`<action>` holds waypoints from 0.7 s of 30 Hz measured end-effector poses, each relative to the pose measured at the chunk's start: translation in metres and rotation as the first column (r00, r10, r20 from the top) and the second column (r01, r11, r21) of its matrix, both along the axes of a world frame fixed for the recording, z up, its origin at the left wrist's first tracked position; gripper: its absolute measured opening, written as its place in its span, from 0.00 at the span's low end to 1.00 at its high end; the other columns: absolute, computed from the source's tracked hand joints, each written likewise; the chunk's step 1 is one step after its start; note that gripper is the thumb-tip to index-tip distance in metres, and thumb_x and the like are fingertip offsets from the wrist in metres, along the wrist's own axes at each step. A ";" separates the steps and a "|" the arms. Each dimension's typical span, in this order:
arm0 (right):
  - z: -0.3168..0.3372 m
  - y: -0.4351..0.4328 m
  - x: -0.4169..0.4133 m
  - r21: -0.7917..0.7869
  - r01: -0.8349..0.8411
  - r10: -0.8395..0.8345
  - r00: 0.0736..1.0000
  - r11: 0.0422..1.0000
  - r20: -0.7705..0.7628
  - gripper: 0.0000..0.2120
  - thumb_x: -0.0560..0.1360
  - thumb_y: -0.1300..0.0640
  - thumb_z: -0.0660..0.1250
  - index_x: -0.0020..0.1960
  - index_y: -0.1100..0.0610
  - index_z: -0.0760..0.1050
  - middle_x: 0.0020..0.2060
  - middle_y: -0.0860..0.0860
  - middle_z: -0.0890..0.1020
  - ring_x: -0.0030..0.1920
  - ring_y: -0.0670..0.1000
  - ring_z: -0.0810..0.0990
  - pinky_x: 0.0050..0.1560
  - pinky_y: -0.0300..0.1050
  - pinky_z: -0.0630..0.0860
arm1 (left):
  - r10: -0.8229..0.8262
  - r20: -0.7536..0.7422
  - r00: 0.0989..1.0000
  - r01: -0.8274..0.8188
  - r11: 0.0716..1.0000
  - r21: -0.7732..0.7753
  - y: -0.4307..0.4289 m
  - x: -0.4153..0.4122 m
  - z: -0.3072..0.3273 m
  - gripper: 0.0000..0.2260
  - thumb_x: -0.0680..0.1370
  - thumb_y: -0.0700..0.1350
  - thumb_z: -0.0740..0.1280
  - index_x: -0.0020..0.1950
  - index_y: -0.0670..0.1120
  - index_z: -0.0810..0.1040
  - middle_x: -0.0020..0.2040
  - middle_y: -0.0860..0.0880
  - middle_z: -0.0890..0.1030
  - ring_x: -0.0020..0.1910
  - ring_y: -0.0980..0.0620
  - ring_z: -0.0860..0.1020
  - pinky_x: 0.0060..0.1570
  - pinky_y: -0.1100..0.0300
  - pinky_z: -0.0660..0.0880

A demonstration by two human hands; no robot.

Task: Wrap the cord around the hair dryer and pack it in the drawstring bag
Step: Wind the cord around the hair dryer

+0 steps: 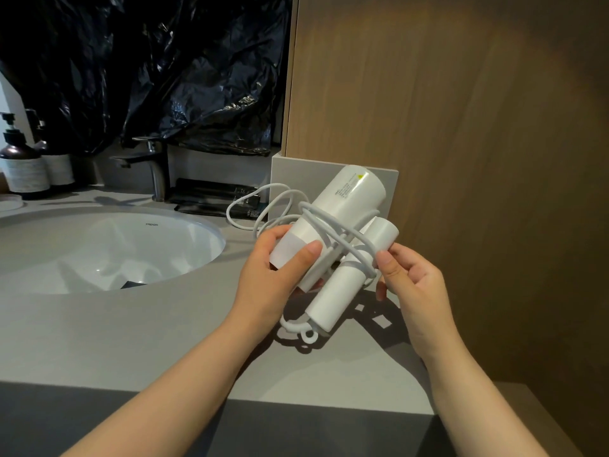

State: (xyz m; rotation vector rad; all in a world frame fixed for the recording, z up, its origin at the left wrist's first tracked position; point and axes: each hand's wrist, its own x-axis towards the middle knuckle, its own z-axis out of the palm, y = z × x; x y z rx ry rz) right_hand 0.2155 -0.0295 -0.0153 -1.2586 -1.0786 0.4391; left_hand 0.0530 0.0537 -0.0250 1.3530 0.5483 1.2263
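A white hair dryer (pixel 346 206) is held above the grey counter, its handle folded alongside the barrel and pointing down toward me. My left hand (pixel 270 275) grips the barrel's near end, thumb across it. Several turns of the white cord (pixel 329 225) cross the barrel and handle. My right hand (pixel 408 285) pinches the cord at the handle's right side. A loose loop of cord (pixel 244 206) trails left behind the dryer. A dark flat pouch (pixel 214 199), perhaps the drawstring bag, lies behind the basin by the tap.
A round white basin (pixel 99 245) is sunk into the grey counter (pixel 148 331) at left, with a dark tap (pixel 155 166) behind it. Pump bottles (pixel 23 166) stand at far left. Black plastic sheeting (pixel 148 67) hangs behind. A wooden panel (pixel 461 127) rises at right.
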 end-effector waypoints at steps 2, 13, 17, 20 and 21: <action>0.000 0.000 0.001 0.024 0.010 -0.009 0.999 1.000 -0.031 0.22 0.69 0.44 0.65 0.58 0.55 0.79 0.35 0.42 0.83 0.28 0.44 0.75 0.35 0.31 0.77 | 0.123 -0.118 0.985 -0.108 0.985 0.132 0.003 0.002 -0.005 0.21 0.66 0.59 0.74 0.58 0.60 0.76 0.58 0.51 0.78 0.54 0.49 0.80 0.47 0.52 0.81; -0.002 0.001 0.002 0.043 0.043 -0.042 0.999 0.998 -0.021 0.18 0.68 0.46 0.68 0.55 0.52 0.79 0.38 0.40 0.85 0.31 0.43 0.80 0.30 0.32 0.76 | 0.172 -0.514 0.840 0.009 0.944 0.331 -0.006 -0.002 -0.007 0.56 0.57 0.66 0.76 0.77 0.63 0.49 0.72 0.62 0.60 0.68 0.64 0.63 0.63 0.65 0.64; -0.003 0.002 0.002 0.047 0.056 -0.056 0.998 0.997 -0.014 0.17 0.67 0.45 0.67 0.53 0.51 0.78 0.37 0.38 0.84 0.32 0.41 0.81 0.30 0.30 0.75 | 0.203 -0.585 0.785 0.040 0.926 0.375 -0.010 -0.001 -0.007 0.60 0.57 0.63 0.79 0.78 0.62 0.43 0.75 0.61 0.56 0.72 0.59 0.60 0.70 0.57 0.65; -0.003 0.003 0.002 0.042 0.052 -0.052 0.999 0.998 -0.001 0.19 0.66 0.44 0.67 0.54 0.51 0.78 0.37 0.37 0.84 0.35 0.41 0.82 0.30 0.31 0.76 | 0.205 -0.614 0.762 0.052 0.926 0.374 -0.011 0.001 -0.009 0.59 0.60 0.62 0.78 0.78 0.60 0.41 0.76 0.59 0.55 0.73 0.58 0.60 0.66 0.62 0.62; -0.003 0.003 0.001 0.042 0.047 -0.047 0.999 0.998 0.002 0.19 0.66 0.45 0.67 0.54 0.51 0.78 0.37 0.37 0.84 0.35 0.41 0.82 0.30 0.31 0.76 | 0.200 -0.616 0.762 0.054 0.929 0.367 -0.011 0.002 -0.009 0.58 0.61 0.61 0.78 0.78 0.60 0.41 0.75 0.59 0.57 0.71 0.58 0.61 0.64 0.63 0.63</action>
